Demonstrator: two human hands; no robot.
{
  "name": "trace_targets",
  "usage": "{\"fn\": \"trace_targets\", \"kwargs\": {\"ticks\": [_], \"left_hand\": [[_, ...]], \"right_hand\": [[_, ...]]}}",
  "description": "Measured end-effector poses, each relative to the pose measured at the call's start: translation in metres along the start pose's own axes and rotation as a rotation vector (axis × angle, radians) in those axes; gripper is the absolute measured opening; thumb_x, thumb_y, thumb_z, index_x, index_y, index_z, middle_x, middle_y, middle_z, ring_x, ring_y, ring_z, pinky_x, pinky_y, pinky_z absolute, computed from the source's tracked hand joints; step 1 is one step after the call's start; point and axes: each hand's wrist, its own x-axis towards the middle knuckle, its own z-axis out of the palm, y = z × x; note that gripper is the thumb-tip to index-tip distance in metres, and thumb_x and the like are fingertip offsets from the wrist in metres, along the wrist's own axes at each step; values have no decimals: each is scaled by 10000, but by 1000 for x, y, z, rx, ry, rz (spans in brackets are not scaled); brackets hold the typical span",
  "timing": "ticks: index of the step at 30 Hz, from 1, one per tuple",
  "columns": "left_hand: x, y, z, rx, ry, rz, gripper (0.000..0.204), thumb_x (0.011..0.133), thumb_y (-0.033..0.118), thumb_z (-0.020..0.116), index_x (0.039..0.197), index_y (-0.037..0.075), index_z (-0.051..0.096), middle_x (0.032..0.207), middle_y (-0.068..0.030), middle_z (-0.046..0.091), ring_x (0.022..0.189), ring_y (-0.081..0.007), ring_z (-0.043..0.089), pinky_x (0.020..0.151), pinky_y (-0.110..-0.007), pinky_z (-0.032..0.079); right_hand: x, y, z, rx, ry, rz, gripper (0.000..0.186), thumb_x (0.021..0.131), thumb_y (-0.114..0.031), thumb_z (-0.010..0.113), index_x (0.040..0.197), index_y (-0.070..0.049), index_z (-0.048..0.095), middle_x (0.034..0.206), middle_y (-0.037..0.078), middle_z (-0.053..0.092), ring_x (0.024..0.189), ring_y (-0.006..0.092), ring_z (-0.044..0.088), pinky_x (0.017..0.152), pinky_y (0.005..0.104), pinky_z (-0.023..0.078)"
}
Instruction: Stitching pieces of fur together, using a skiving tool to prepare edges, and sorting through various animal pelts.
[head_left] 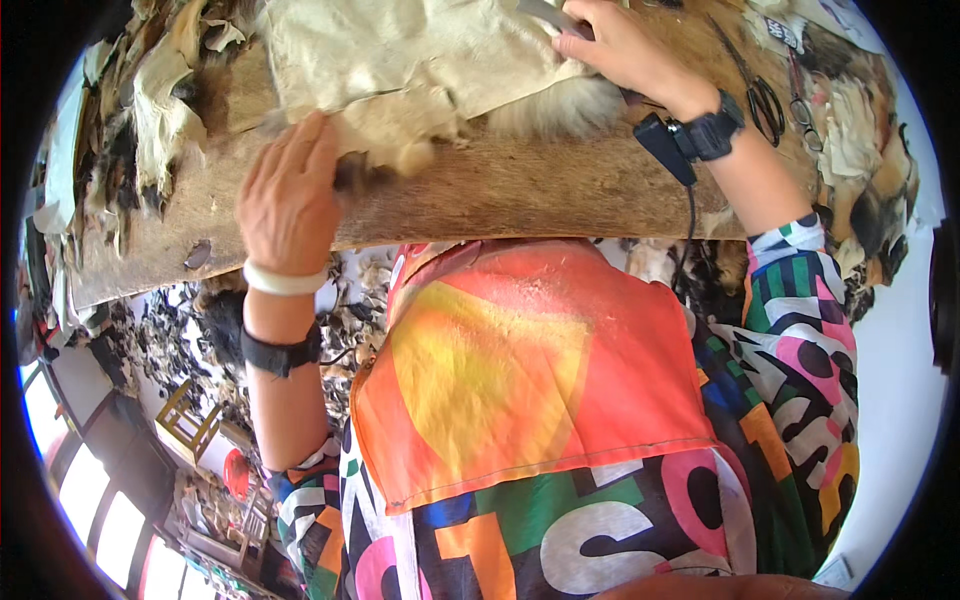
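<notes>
A large pale hide point(400, 50) lies skin side up on the worn wooden board point(560, 185), with grey-white fur point(565, 108) showing along its lower right edge. My left hand point(290, 190) is flat, its fingers stretched out close together beside a smaller tan fur piece point(405, 125) at the hide's near edge. That piece is partly blurred. In my right hand point(625, 55), over the hide's upper right part, is a flat grey blade-like tool point(546, 14), gripped between thumb and fingers; its far end is cut off by the picture's top.
Black-handled scissors point(766, 108) lie right of my right wrist. Fur scraps point(165, 125) pile at the board's left, and more scraps point(860, 140) at its right. Scraps litter the floor point(165, 345) below, near a wooden chair point(188, 422). A cable point(690, 225) hangs from my right wrist.
</notes>
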Motion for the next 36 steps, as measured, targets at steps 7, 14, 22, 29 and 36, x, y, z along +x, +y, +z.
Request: {"fn": "trace_targets", "kwargs": {"ticks": [7,14,22,29,36], "left_hand": [[-57,-10,-37,244,-92,-213,423,819,-12,526,1213,77,649,1319,-87,613,1246,-283,559,1034,-432,429],[-76,72,4,-236,36,-296,388,805,140,739,1173,38,669,1221,-90,632,1119,-304,590,964,-394,468],[-76,82,12,-337,265,-519,387,723,61,800,1097,32,703,996,-97,647,889,-263,625,760,-361,506],[-69,90,20,-172,351,-501,254,714,30,787,949,13,690,853,-73,593,723,-228,618,601,-318,497],[-68,100,16,-295,362,-647,247,713,23,798,931,10,682,834,-91,612,688,-241,621,587,-327,498]], "right_hand": [[-48,-17,11,210,-377,-435,245,833,-208,706,861,13,604,692,81,517,671,131,496,620,335,401],[14,-46,-13,1190,-510,-312,227,934,-247,623,985,-25,624,876,37,587,771,131,542,769,319,438],[59,-98,22,1922,-931,-408,280,961,-231,515,1108,-25,635,1061,136,656,1007,236,634,1110,465,349],[38,-135,86,1353,-787,-441,257,935,-191,565,1120,-27,636,1019,114,648,871,179,635,752,270,517],[30,-141,111,718,-449,-759,299,943,-282,545,1010,-9,648,740,73,618,708,127,590,674,298,473]]}}
